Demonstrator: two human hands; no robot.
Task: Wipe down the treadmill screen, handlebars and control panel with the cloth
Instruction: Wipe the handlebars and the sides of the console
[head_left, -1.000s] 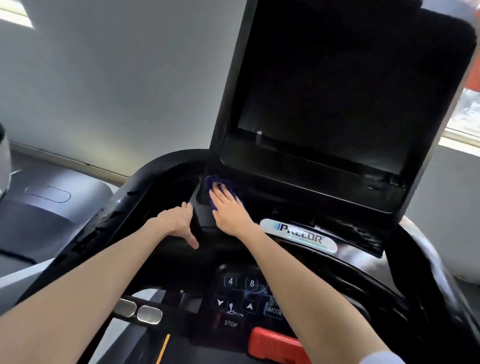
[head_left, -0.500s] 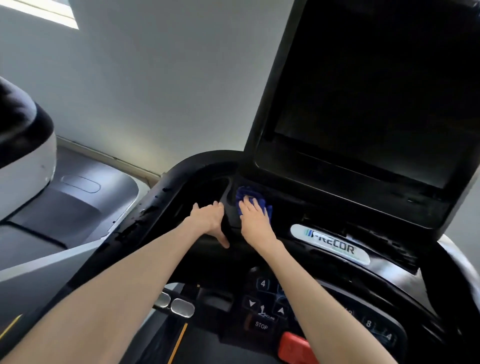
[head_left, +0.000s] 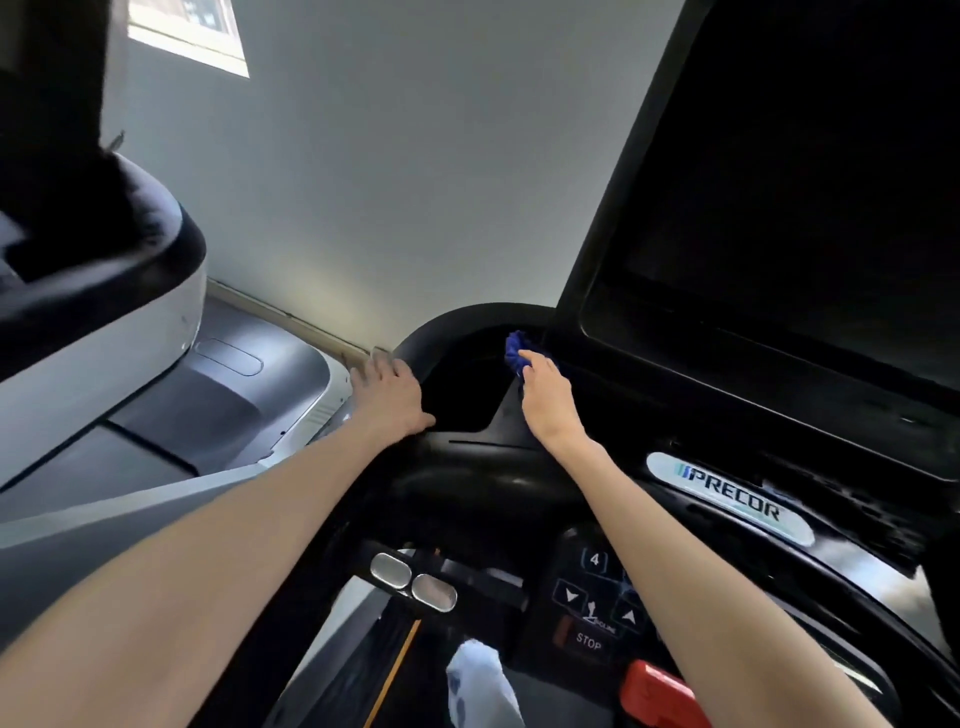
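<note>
My right hand (head_left: 545, 397) presses a bunched blue cloth (head_left: 516, 349) with straight fingers against the left corner of the console, just under the dark treadmill screen (head_left: 805, 197). The cloth shows only past my fingertips. My left hand (head_left: 388, 388) rests flat on the curved black handlebar rim (head_left: 457, 321), thumb spread toward the recess between my hands. The control panel (head_left: 592, 597), with arrow, number and STOP buttons, lies below my right forearm.
Two silver pulse sensors (head_left: 413, 579) sit on the lower bar. A red safety clip (head_left: 657, 693) is at the bottom right, and a white-socked foot (head_left: 480, 680) stands on the belt. A neighbouring machine (head_left: 104, 312) stands left; a grey wall (head_left: 389, 182) is behind.
My left hand has slid left, off the inner console and onto the outer rim. My right hand has pushed the cloth further up into the corner. The view has turned left.
</note>
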